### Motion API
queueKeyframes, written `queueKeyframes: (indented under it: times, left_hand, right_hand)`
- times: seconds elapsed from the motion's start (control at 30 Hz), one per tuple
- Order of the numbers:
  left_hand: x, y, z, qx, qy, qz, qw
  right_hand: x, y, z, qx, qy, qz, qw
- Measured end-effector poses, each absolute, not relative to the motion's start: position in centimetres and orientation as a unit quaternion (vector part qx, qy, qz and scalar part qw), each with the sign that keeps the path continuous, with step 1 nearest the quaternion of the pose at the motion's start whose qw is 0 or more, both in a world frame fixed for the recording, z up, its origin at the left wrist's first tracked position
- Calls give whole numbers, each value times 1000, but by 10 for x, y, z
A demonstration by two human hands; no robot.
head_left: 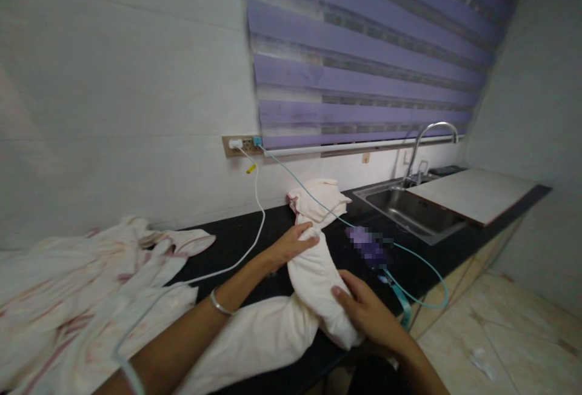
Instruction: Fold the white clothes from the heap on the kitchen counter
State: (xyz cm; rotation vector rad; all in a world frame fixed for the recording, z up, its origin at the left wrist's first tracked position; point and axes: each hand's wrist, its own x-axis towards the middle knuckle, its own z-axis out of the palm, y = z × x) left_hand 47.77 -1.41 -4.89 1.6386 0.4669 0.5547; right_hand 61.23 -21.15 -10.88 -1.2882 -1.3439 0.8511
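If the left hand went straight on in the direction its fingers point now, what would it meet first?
Probably the folded cloths lying further back on the black counter. The left hand rests on the cream cloth, fingers pointing toward that stack; depth is uncertain.

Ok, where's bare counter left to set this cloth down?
Bare black counter lies between the crumpled pile and the folded stack, crossed by the white cable. The board over the sink is bare. Crowded around both hands and the teal cable.
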Motion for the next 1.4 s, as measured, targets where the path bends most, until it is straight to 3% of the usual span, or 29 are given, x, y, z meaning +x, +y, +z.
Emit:
queueKeyframes:
  times: [0.3,0.4,0.57,0.67,0.87,1.13,1.3,1.4]
  left_hand:
    - [488,19,8,775,163,343,505]
    - [495,24,23,794,165,359,462]
    - [507,30,35,860,182,387,279]
    - [513,34,42,856,194,434,200]
    - [514,34,48,827,186,485,213]
    - [491,19,43,849,197,470,139]
    - [504,26,37,796,233,514,219]
    - [523,30,26,780,248,509,265]
  right_hand:
    - [650,-237,-92,-627,-551,254,489]
    - [664,-237,-79,-667,-558,166,465]
    - [678,-243,-61,-732,-518,24,443]
    - [673,-250,-51,-723,-509,57,463]
    - [628,-266,-59,-676,-496,243,488]
    - [550,-281,-105,-683,-345,244,596]
    - [566,-275,-84,-612,-437,288,592]
    - [580,-272,-76,-616,-446,259,596]
